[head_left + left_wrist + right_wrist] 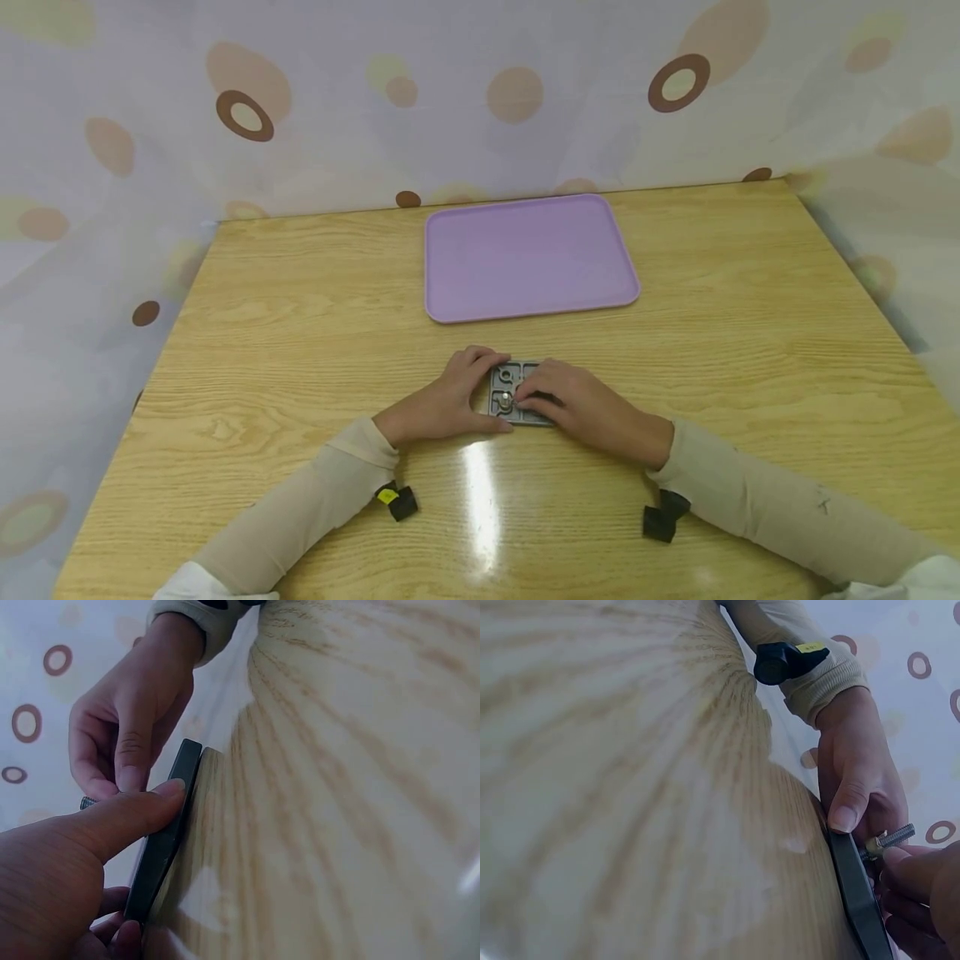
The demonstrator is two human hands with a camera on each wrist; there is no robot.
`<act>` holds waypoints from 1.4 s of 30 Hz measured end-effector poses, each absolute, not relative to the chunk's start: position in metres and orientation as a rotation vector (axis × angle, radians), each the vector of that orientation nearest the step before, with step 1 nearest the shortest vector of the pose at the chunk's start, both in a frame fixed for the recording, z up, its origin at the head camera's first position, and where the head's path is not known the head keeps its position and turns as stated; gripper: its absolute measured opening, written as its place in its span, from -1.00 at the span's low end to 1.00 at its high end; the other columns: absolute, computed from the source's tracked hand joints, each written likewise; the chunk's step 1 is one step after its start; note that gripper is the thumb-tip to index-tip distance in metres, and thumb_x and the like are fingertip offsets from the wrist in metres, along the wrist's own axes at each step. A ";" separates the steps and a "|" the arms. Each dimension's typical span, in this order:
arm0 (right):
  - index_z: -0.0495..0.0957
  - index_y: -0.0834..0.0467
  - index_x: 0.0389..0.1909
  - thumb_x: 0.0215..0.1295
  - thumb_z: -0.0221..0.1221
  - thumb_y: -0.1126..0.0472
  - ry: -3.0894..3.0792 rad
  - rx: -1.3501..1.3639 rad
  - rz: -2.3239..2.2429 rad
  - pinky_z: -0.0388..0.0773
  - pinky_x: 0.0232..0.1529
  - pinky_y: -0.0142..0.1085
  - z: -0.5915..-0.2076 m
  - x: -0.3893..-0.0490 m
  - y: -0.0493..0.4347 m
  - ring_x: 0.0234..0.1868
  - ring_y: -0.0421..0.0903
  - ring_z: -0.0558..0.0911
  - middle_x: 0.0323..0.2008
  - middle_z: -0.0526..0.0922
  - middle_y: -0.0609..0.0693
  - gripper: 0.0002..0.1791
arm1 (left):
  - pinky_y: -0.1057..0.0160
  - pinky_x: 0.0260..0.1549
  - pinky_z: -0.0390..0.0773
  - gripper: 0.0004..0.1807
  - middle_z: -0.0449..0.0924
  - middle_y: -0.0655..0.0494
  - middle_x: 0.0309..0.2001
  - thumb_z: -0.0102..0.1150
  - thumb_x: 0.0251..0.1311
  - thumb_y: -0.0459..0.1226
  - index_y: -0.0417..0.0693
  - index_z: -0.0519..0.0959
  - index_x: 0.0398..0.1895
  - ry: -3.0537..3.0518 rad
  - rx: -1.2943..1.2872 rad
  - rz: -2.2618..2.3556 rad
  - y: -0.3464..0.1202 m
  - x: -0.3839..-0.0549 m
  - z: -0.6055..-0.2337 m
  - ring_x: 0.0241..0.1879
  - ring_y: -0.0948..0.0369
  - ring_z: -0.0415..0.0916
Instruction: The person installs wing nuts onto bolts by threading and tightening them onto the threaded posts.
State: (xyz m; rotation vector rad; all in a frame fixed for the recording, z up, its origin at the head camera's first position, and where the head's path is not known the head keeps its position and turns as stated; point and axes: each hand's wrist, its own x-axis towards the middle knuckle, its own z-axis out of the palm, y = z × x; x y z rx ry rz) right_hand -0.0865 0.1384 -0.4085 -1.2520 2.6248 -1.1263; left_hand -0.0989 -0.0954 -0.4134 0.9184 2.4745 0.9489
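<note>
A small grey metal plate (537, 419) with raised ribs and recesses lies near the table's middle. My left hand (448, 398) grips it from the left, thumb on the near edge and fingers at the far edge. On the plate's left part stands a threaded bolt (898, 835) with a brass-coloured nut (874, 844) low on it. From the right, my right hand (588, 408) reaches over the plate, its thumb and index finger pinching at the nut. Those fingers hide the plate's right part. The left wrist view shows the plate edge-on and the bolt's threaded end (88, 802).
A purple tray (528, 262) lies behind the plate, toward the table's far edge. The wood-grain table (300, 333) is bounded at the back and sides by a patterned cloth (457, 100). A black wrist device (660, 523) sits under each sleeve.
</note>
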 end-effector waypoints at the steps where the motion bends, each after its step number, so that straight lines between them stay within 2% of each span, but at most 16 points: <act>1: 0.62 -0.03 -0.22 0.26 0.18 0.19 2.617 -1.261 -1.136 0.42 -0.03 -0.25 -0.409 -0.086 0.138 -0.12 -0.28 0.49 -0.19 0.58 -0.25 -0.88 | 0.18 0.14 0.21 -0.01 0.08 0.10 0.25 0.33 -0.06 0.12 0.00 0.10 0.40 2.475 0.918 0.948 -0.095 -0.099 -0.413 0.17 0.22 0.05; 4: 0.60 -0.03 -0.16 0.25 0.19 0.16 2.601 -1.262 -1.140 0.42 -0.02 -0.23 -0.410 -0.086 0.138 -0.10 -0.27 0.49 -0.16 0.57 -0.24 -0.84 | 0.18 0.14 0.22 -0.01 0.06 0.11 0.27 0.32 -0.05 0.12 0.02 0.08 0.41 2.471 0.914 0.941 -0.096 -0.099 -0.414 0.18 0.23 0.04; 8: 0.54 0.01 0.01 0.25 0.19 0.07 2.595 -1.232 -1.124 0.42 -0.02 -0.24 -0.411 -0.086 0.136 -0.02 -0.26 0.45 -0.06 0.53 -0.22 -0.68 | 0.17 0.16 0.20 -0.01 0.04 0.12 0.29 0.31 -0.04 0.13 0.04 0.07 0.41 2.465 0.910 0.937 -0.096 -0.099 -0.413 0.22 0.24 0.00; 12: 0.50 0.02 0.11 0.27 0.16 0.02 2.574 -1.240 -1.092 0.37 0.07 -0.22 -0.411 -0.086 0.134 0.10 -0.24 0.40 0.06 0.50 -0.17 -0.60 | 0.15 0.17 0.18 -0.01 0.03 0.12 0.30 0.31 -0.05 0.14 0.04 0.07 0.41 2.461 0.913 0.934 -0.097 -0.099 -0.413 0.24 0.23 -0.02; 16: 0.50 0.03 0.09 0.27 0.15 0.01 2.566 -1.238 -1.078 0.36 0.08 -0.23 -0.410 -0.086 0.134 0.11 -0.24 0.39 0.08 0.49 -0.14 -0.61 | 0.14 0.17 0.18 -0.02 0.04 0.12 0.29 0.32 -0.04 0.12 0.03 0.08 0.41 2.454 0.914 0.942 -0.095 -0.098 -0.412 0.23 0.23 -0.02; 24: 0.59 -0.01 -0.10 0.26 0.18 0.18 2.624 -1.247 -1.102 0.43 -0.03 -0.25 -0.405 -0.085 0.138 -0.04 -0.26 0.47 -0.10 0.55 -0.22 -0.80 | 0.18 0.15 0.21 -0.01 0.07 0.12 0.26 0.33 -0.07 0.13 0.03 0.09 0.40 2.470 0.914 0.942 -0.095 -0.099 -0.414 0.19 0.23 0.03; 30: 0.62 0.00 -0.20 0.26 0.17 0.21 2.621 -1.297 -1.124 0.44 -0.06 -0.28 -0.406 -0.087 0.139 -0.10 -0.27 0.49 -0.17 0.58 -0.23 -0.87 | 0.18 0.14 0.21 -0.01 0.07 0.11 0.26 0.33 -0.07 0.14 0.02 0.10 0.40 2.475 0.907 0.950 -0.095 -0.099 -0.413 0.17 0.23 0.05; 34: 0.60 0.01 -0.14 0.24 0.20 0.17 2.607 -1.291 -1.128 0.44 -0.05 -0.25 -0.409 -0.087 0.138 -0.08 -0.25 0.49 -0.15 0.57 -0.21 -0.82 | 0.18 0.14 0.22 -0.01 0.07 0.12 0.27 0.32 -0.06 0.13 0.04 0.09 0.40 2.468 0.905 0.947 -0.095 -0.099 -0.413 0.18 0.22 0.03; 39: 0.52 0.05 0.06 0.25 0.19 0.09 2.587 -1.268 -1.100 0.40 0.04 -0.19 -0.408 -0.086 0.134 0.06 -0.19 0.44 0.01 0.53 -0.13 -0.64 | 0.16 0.15 0.20 -0.01 0.06 0.11 0.28 0.32 -0.06 0.13 0.03 0.09 0.40 2.466 0.922 0.941 -0.096 -0.100 -0.413 0.22 0.22 0.01; 42: 0.50 0.07 0.10 0.27 0.17 0.10 2.575 -1.294 -1.092 0.36 0.09 -0.18 -0.407 -0.086 0.131 0.13 -0.17 0.41 0.07 0.51 -0.09 -0.62 | 0.16 0.16 0.19 -0.01 0.04 0.11 0.29 0.32 -0.05 0.13 0.02 0.08 0.41 2.463 0.932 0.941 -0.096 -0.101 -0.413 0.23 0.22 -0.01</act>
